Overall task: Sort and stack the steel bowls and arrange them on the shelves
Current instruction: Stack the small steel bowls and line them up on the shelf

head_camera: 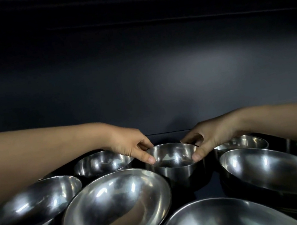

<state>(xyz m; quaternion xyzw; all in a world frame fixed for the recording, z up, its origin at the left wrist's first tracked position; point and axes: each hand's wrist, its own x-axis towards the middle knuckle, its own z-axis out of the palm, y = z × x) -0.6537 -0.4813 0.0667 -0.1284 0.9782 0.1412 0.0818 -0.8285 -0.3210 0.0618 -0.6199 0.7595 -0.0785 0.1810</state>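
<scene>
Both hands, left hand (131,145) and right hand (208,135), pinch the small bowl's (173,166) rim.

The bowls (117,205) are polished steel, smooth and mirror-glossy, catching bright highlights. The back wall (137,66) is dark, matt and smooth.

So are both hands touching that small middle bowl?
Touching: the head view shows left hand and right hand each pinching the rim of the small middle bowl.
</scene>
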